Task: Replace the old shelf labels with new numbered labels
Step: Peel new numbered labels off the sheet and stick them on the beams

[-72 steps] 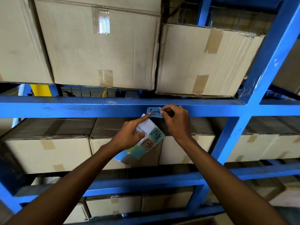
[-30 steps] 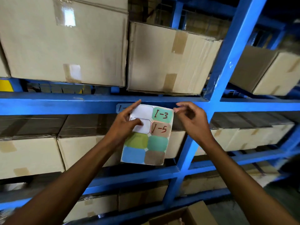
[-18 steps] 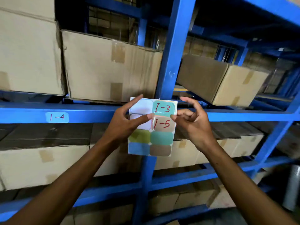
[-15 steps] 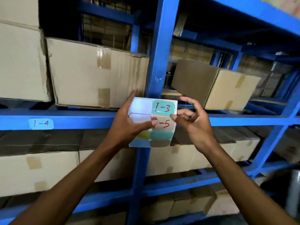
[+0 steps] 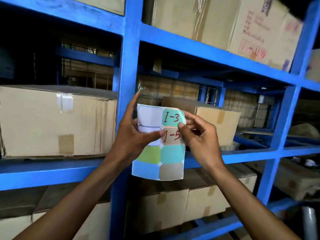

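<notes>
A sticker sheet (image 5: 159,156) of coloured labels hangs in front of the blue shelf upright (image 5: 128,66). My left hand (image 5: 131,135) holds the sheet from its left side, thumb across the peeled white blanks. The teal label "1-3" (image 5: 172,116) and the tan label "1-5" (image 5: 171,136) sit on the sheet's right column. My right hand (image 5: 199,141) pinches at the right edge of the sheet, thumb tip on the seam between those two labels. No stuck label shows on the shelf beams.
Blue steel racking fills the view, with a horizontal beam (image 5: 43,172) behind the sheet. Taped cardboard boxes (image 5: 57,122) stand on every level, one smaller box (image 5: 216,118) behind my right hand. Wire mesh backs the shelves.
The view swung right and up: the stuck "1-4" label left the frame. Both hands and the sheet moved right with it, and my right thumb and finger closed on the sheet's right edge.
</notes>
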Available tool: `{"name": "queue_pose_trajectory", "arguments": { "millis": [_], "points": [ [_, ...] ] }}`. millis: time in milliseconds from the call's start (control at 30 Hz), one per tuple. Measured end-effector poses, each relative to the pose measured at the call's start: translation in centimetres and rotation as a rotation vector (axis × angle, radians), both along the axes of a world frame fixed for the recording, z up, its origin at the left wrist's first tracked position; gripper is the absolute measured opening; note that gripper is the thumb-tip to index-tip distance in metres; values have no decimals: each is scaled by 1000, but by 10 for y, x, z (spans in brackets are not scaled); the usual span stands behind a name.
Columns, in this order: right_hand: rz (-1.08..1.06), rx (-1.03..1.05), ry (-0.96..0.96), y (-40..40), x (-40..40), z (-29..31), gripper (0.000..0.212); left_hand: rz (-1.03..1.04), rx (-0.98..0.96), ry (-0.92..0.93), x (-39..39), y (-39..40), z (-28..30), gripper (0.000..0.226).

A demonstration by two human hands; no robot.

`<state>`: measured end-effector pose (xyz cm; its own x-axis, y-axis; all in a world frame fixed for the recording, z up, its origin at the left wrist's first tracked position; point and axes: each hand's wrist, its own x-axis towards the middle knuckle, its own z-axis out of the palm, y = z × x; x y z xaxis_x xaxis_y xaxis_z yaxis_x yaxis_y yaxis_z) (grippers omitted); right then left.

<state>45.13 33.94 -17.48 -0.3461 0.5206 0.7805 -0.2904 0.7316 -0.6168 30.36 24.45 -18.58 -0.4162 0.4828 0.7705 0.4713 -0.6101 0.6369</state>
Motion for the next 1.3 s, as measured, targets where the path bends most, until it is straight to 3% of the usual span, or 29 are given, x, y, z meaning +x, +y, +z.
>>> {"name": "queue_pose_trajectory", "arguments": {
  "millis": [233,500,767,933,1133,1300],
  "points": [
    [-82,38,78,20,-16,26,27,60,44,66,-9,29,22,112],
    [-143,55,214,59,-31,47,5,155,88,176,-21,76,45,104],
    [-224,231,167,126,-31,99,5,626,117,429,-24,138,111,95],
    [-99,271,188,169,-20,144,3,696,92,440,-20,173,145,92],
    [88,174,317,230,-4,189,6,767,-63,499,-25,183,166,91],
    [92,146,294,277,-6,216,21,735,-279,740,-9,195,179,114]
  ]
}}
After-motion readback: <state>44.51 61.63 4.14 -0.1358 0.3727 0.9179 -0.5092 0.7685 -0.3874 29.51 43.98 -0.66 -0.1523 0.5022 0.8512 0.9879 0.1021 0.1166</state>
